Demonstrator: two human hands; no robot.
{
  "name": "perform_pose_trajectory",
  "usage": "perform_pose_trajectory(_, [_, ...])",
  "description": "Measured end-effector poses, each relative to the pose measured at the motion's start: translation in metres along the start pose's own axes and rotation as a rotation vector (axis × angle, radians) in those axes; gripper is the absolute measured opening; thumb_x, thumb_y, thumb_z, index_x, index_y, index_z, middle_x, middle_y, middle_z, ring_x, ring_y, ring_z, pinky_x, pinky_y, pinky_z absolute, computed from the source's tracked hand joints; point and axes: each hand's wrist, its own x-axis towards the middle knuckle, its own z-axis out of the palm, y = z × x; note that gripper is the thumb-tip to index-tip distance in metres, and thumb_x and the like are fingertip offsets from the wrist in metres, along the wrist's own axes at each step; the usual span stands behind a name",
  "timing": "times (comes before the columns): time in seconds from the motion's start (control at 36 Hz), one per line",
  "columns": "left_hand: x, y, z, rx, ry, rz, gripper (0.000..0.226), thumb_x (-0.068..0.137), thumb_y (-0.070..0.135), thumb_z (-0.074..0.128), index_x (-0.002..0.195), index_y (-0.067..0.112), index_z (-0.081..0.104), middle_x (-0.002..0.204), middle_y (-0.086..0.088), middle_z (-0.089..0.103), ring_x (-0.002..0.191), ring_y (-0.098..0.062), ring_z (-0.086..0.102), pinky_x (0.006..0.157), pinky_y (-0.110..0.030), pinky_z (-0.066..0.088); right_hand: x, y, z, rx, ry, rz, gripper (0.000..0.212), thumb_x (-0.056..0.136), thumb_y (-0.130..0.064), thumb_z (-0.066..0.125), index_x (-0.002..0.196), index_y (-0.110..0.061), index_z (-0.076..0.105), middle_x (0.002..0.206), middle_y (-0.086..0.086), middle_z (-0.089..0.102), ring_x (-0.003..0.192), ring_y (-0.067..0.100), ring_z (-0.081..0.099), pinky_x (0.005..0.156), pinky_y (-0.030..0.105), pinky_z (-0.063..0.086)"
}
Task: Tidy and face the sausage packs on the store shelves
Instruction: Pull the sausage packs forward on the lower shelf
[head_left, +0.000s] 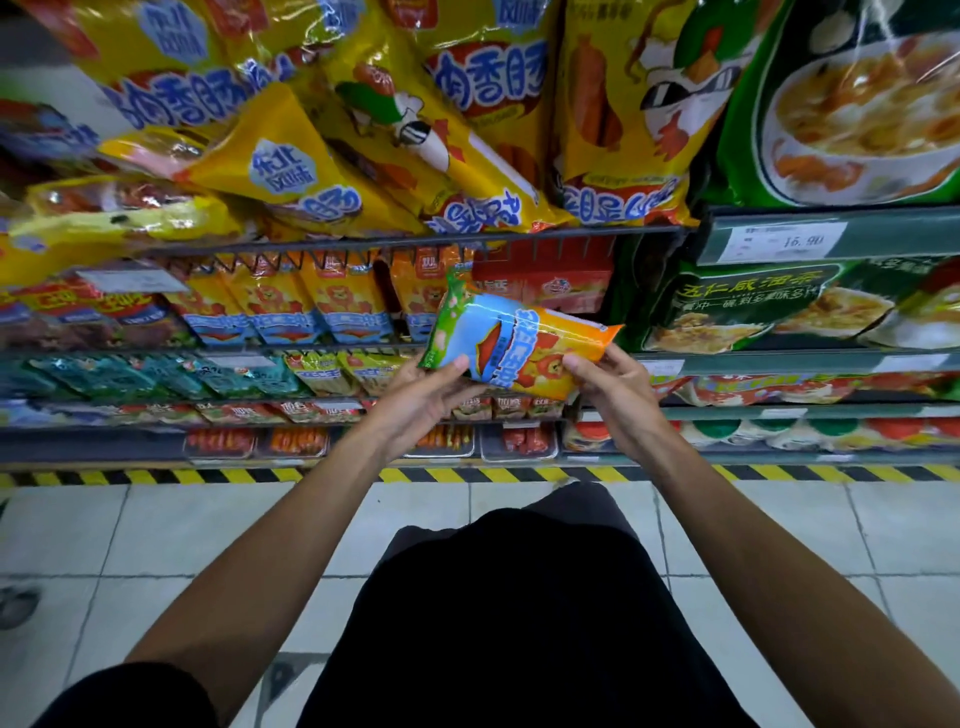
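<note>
An orange, blue and green sausage pack (514, 340) lies sideways in the air in front of the shelves, its green end to the left. My left hand (423, 397) grips its lower left part, thumb on the front. My right hand (615, 387) grips its lower right part, thumb on the front too. A row of matching orange packs (311, 306) stands on the wire shelf behind, with a dark gap (383, 293) in it just left of the held pack. Large yellow sausage packs (395, 130) lie jumbled and tilted on the shelf above.
Green soup-mix bags (831, 104) fill the shelves on the right above a price rail (787, 240). Lower shelves hold teal and yellow packs (208, 376) and trays of small sausages (296, 441). A black-and-yellow hazard strip (208, 475) edges the tiled floor.
</note>
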Motion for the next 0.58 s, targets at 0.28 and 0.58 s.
perform_pose_trajectory(0.28, [0.004, 0.005, -0.022, 0.85, 0.141, 0.052, 0.063, 0.091, 0.015, 0.078, 0.147, 0.021, 0.051, 0.146, -0.001, 0.056, 0.131, -0.018, 0.055, 0.113, -0.037, 0.043, 0.004, -0.026, 0.009, -0.686, 0.079, -0.47, 0.05, 0.068, -0.038, 0.089, 0.114, -0.024, 0.074, 0.101, 0.004, 0.06, 0.089, -0.002, 0.059, 0.077, 0.012, 0.049])
perform_pose_trajectory(0.58, [0.021, -0.005, 0.009, 1.17, -0.108, 0.362, 0.063, 0.084, 0.017, 0.086, 0.141, 0.022, 0.059, 0.131, 0.01, 0.065, 0.118, 0.012, 0.056, 0.1, -0.01, 0.043, -0.002, -0.023, 0.025, -1.062, -0.14, -0.602, 0.053, 0.072, -0.039, 0.091, 0.12, -0.02, 0.077, 0.096, 0.003, 0.061, 0.091, 0.02, 0.06, 0.082, 0.044, 0.053])
